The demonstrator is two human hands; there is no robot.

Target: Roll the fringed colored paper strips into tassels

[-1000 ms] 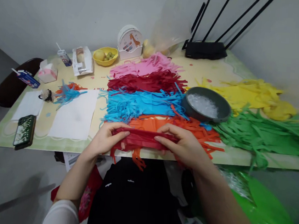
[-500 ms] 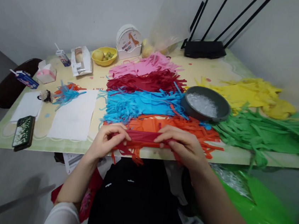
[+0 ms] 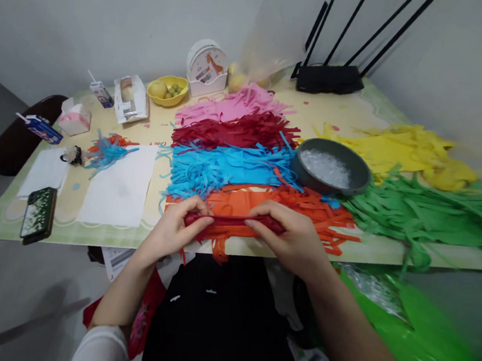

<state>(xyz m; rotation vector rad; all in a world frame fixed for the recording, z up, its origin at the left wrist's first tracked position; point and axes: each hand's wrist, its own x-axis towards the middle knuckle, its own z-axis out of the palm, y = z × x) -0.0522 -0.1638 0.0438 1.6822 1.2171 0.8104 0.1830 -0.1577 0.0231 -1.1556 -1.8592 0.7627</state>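
Note:
A dark red strip of tissue-like sheet [image 3: 229, 220], rolled narrow, stretches level between my hands just above the table's front edge. My left hand [image 3: 180, 226] pinches its left end between thumb and fingers. At the other end my right hand [image 3: 287, 234] grips it the same way. Right behind and below lies a pile of orange fringed sheets [image 3: 239, 200], partly hidden by my hands. Beyond it are blue fringed sheets [image 3: 242, 168], then dark red ones [image 3: 237, 131] and pink ones [image 3: 240, 107].
A grey bowl [image 3: 363, 185] of clear pieces stands right of the blue sheets. Green [image 3: 440, 210] and yellow fringed sheets [image 3: 416, 153] lie farther right. A phone [image 3: 38, 214] and white paper [image 3: 117, 190] lie left. A black router [image 3: 331, 80] is at the back.
The dark red piece has gone from a wider flat band to a narrow rolled strip. My hands have turned slightly and stay in nearly the same place.

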